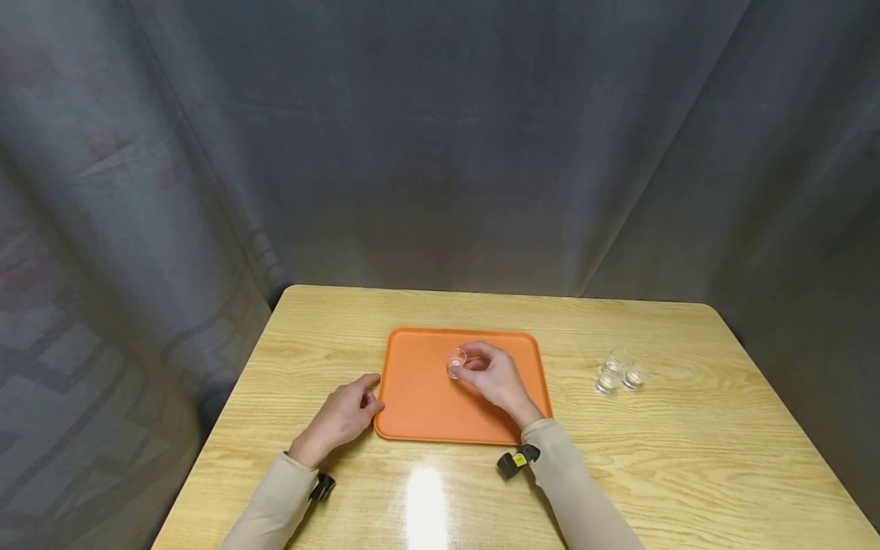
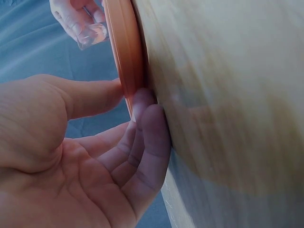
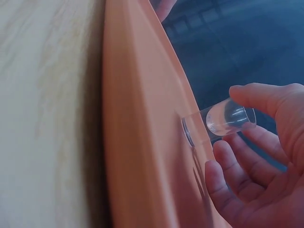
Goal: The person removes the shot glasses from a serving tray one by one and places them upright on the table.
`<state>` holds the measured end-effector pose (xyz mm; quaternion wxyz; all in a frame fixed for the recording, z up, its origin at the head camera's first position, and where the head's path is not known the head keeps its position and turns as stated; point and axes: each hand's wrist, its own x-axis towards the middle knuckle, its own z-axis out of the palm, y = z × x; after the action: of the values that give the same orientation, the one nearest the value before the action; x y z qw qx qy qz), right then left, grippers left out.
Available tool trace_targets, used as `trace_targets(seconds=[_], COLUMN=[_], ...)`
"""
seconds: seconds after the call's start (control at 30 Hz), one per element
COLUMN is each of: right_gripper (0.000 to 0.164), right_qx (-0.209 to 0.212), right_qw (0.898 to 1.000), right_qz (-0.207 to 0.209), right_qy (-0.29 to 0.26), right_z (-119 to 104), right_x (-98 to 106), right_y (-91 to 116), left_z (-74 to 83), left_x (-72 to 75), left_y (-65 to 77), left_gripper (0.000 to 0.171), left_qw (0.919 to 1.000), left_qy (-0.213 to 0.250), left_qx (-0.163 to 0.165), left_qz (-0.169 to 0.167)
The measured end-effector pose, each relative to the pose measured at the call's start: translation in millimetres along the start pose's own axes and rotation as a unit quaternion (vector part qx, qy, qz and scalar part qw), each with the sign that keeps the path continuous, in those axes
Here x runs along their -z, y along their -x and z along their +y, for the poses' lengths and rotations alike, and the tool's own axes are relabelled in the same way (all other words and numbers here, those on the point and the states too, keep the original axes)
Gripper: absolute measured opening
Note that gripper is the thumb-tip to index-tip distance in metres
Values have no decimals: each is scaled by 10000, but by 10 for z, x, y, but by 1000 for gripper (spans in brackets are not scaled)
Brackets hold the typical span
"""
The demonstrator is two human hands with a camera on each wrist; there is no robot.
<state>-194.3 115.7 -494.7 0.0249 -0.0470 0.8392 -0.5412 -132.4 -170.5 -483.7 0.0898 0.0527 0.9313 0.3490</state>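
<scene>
An orange tray [image 1: 426, 405] lies on the wooden table. My right hand [image 1: 496, 380] pinches a small clear shot glass [image 3: 221, 121] between thumb and fingers near its rim, over the middle of the tray. The glass is upright, its base right at the tray's surface. At the tray's left edge is my left hand [image 1: 342, 412]; in the left wrist view its thumb [image 2: 97, 97] lies against the rim and the curled fingers [image 2: 154, 128] come round the outer side, holding the edge near the front left corner.
Several similar clear shot glasses [image 1: 608, 380] stand close together on the table [image 1: 687, 458], to the right of the tray. A dark grey curtain [image 1: 440, 153] hangs behind the table and along its sides.
</scene>
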Motion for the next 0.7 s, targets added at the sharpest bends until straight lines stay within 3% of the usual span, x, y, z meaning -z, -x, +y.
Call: trace_targets(seconds=[0.7], right_gripper=[40], right_qx=[-136], right_qw=[9998], right_qz=[78], right_qy=[-150], right_z=[-33], right_x=[34], right_y=[-1], left_z=[-15], left_x=[3], left_y=[-2], left_gripper=[51], left_qw=[10000], left_qy=[-14], left_qx=[-62], left_qz=[-20])
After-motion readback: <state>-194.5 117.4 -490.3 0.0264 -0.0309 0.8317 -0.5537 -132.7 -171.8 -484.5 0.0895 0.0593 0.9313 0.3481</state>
